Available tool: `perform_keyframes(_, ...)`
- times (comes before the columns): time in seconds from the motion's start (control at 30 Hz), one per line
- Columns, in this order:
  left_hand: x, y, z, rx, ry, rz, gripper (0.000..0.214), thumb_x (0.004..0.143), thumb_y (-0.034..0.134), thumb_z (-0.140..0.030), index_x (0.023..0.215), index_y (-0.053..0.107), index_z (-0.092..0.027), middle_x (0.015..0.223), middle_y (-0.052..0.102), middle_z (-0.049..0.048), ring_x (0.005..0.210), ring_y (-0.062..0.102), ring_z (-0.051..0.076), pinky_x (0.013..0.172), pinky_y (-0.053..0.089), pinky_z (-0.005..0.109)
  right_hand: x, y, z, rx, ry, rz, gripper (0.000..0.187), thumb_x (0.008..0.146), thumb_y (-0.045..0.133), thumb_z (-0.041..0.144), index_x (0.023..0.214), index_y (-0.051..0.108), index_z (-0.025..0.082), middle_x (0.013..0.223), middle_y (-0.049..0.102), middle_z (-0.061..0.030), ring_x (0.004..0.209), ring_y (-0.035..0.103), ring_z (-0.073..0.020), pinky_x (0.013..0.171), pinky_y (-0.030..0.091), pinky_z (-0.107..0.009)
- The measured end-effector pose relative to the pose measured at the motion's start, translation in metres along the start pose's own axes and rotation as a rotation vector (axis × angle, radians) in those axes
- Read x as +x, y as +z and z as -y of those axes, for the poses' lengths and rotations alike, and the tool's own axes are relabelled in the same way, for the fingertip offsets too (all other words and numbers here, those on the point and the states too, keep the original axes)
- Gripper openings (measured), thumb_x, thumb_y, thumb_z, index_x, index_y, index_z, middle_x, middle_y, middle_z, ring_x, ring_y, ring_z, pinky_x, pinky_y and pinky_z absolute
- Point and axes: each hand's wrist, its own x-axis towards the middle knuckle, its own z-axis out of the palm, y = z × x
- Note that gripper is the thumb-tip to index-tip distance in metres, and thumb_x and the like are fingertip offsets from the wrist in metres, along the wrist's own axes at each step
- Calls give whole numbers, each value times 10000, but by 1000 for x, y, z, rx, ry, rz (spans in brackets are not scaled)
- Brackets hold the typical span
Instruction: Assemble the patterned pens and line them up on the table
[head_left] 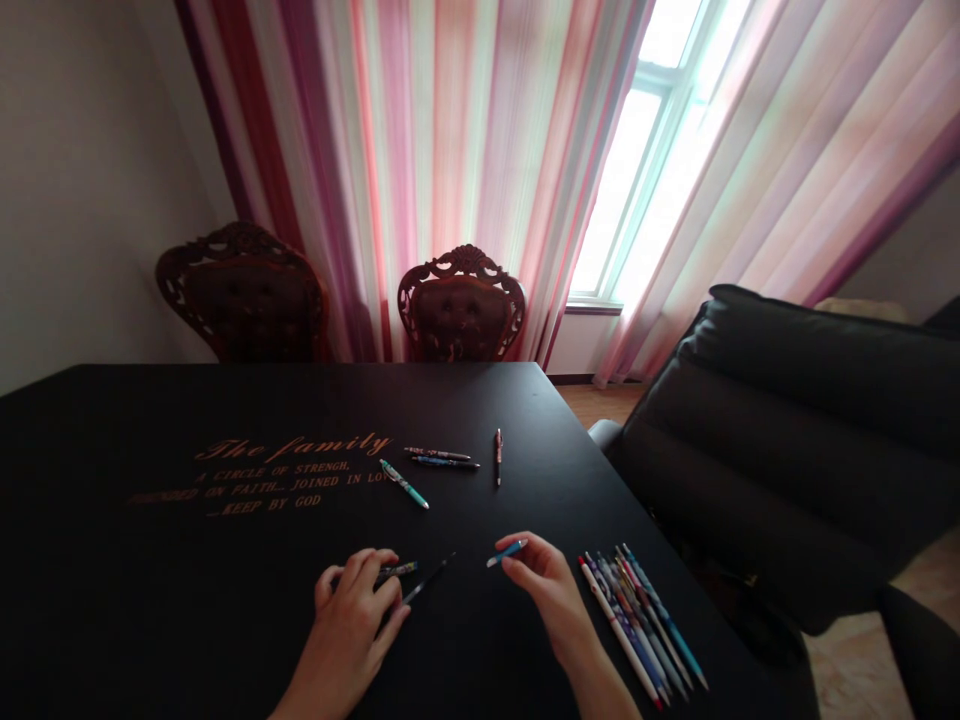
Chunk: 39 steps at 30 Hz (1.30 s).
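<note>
My left hand [357, 612] rests low over the table with its fingers curled round a dark patterned pen barrel [400, 570], whose end sticks out past the fingertips. A thin pen refill [430, 578] lies slanted beside it, its near end by my left index finger and thumb; I cannot tell if they grip it. My right hand [551, 588] is raised a little above the table. Between its thumb and fingers it pinches a short blue pen part [508, 553] with a pale tip, pointing left.
A teal pen [405, 485], two dark patterned pens [442, 462] and a reddish-brown pen [498, 458] lie farther back on the black table [225, 600]. Several pens [637, 625] lie side by side at the right edge. Carved chairs [461, 305] and a dark recliner [802, 450] stand around.
</note>
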Motion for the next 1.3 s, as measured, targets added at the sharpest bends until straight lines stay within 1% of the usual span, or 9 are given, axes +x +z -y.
perform_keyframes(0.07,-2,2,3,-7,-18,2,117,842,651,-267,958,663,-275,1223,615,59,1174,494,301,928,313,472,-2,0,4,21,18,34,327,708,794,423,881,709,159,738,646,-14,663,518,-124,622,377,-233)
perform_keyframes(0.13,-1,2,-1,-62,-7,13,270,837,674,-353,1099,632,-298,1249,609,63,1187,489,304,948,311,470,-6,7,5,34,38,99,319,720,787,430,854,711,151,698,635,-9,628,501,-111,588,359,-223)
perform_keyframes(0.23,5,-6,-16,-226,52,86,522,827,657,-502,1301,500,-350,1286,594,52,1209,484,286,991,304,461,-12,22,1,61,80,218,320,732,779,438,819,714,137,662,625,-7,597,489,-98,560,345,-213)
perform_keyframes(0.3,10,-13,-27,-325,70,127,581,819,651,-535,1338,453,-364,1286,592,45,1214,486,276,1013,293,460,-15,31,-2,98,119,259,342,709,796,441,828,714,131,665,629,-7,591,500,-95,568,363,-215)
perform_keyframes(0.53,16,-29,-39,-431,74,172,422,813,670,-519,1176,577,-325,1164,650,35,1153,534,272,1003,284,455,-16,42,-8,141,195,294,406,628,852,445,820,698,122,640,627,2,560,522,-95,558,389,-220)
perform_keyframes(0.83,13,-29,-38,-433,116,166,456,792,695,-512,1176,551,-314,1141,656,38,1123,546,274,989,272,442,-20,39,-12,159,270,271,465,567,889,424,862,671,138,681,643,8,575,537,-104,586,405,-237)
perform_keyframes(1.07,17,-40,-42,-371,185,200,405,744,754,-428,1071,575,-267,1061,652,29,1071,551,263,972,263,413,-21,41,-13,144,302,337,503,507,906,438,834,678,131,674,651,3,593,555,-117,577,399,-233)
perform_keyframes(1.17,19,-42,-41,-368,238,198,414,723,764,-442,1043,581,-252,1034,654,28,1048,552,261,962,268,403,-22,40,-14,142,311,343,517,484,917,422,843,681,135,705,663,0,609,561,-120,603,415,-245)
perform_keyframes(1.3,19,-41,-40,-374,264,203,402,723,754,-465,1009,584,-238,1009,654,29,1025,550,255,945,273,399,-22,39,-13,128,326,423,480,514,905,428,822,706,118,686,639,7,599,541,-101,602,401,-229)
